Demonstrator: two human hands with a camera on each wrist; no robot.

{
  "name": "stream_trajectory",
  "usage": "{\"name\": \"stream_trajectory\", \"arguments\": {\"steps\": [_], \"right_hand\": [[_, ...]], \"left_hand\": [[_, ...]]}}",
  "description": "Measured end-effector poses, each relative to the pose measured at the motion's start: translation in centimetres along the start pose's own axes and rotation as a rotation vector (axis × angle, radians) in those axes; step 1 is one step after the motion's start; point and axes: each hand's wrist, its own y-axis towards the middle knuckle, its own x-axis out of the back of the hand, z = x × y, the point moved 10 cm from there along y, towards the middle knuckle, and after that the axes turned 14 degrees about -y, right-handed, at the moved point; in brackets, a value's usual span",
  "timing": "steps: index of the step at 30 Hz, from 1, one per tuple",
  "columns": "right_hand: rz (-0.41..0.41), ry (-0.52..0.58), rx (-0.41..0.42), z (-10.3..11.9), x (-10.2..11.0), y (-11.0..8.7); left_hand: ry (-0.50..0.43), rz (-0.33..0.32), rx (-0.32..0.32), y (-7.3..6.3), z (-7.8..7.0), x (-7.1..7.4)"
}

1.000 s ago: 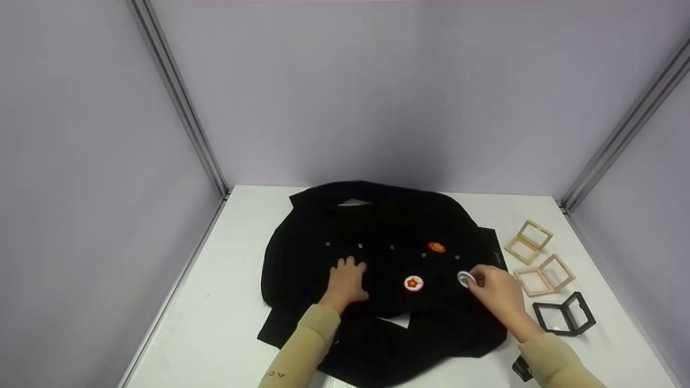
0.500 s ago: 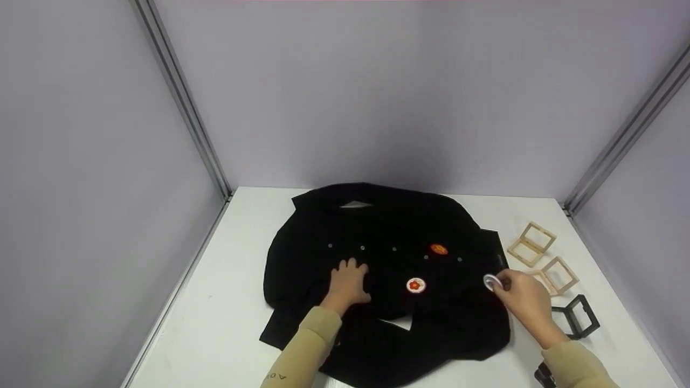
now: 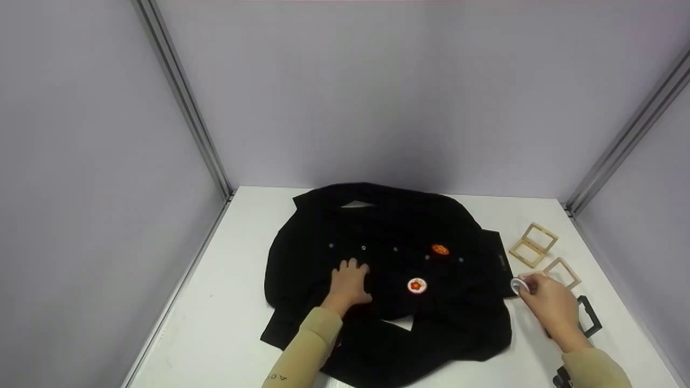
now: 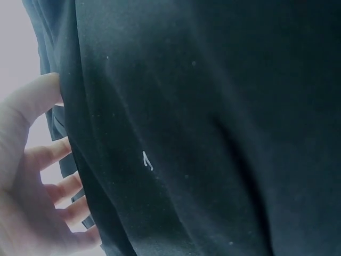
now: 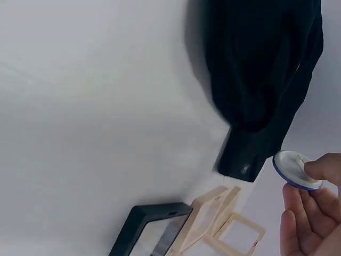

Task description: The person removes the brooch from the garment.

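A black buttoned garment (image 3: 307, 275) is spread over the white table. My left hand (image 3: 347, 283) rests on it, fingers spread; in the left wrist view its fingertips touch the dark cloth. Pinched between thumb and fingers of my right hand (image 3: 552, 307) is a round pin badge (image 5: 290, 166), its pale back and blue rim showing in the right wrist view. That hand is just right of the garment's cuff. On the garment lie a white round badge with a red flower (image 3: 416, 285) and an orange-red one (image 3: 440, 249).
Along the right side stand hinged display frames: a light wooden one (image 3: 533, 245), a pinkish one (image 3: 562, 272) and a black one (image 3: 591, 318), the last two partly hidden by my right hand. A small black object (image 3: 562, 378) lies by the right sleeve. Grey walls enclose the table.
My right hand has carried the pin badge rightward, from above the garment to past its cuff, near the display frames. My left hand has stayed on the garment.
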Motion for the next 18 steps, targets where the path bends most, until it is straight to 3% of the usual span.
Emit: {"name": "stream_trajectory", "arguments": {"steps": [12,18], "right_hand": [[0.115,-0.025,-0.037,-3.4,-0.8,-0.7],[0.136,-0.040,-0.070,-4.8,-0.9,-1.3]], "left_hand": [[-0.013,-0.010,-0.004,-0.1,0.2,-0.1],[-0.020,-0.018,-0.010,-0.1,0.2,0.1]]}}
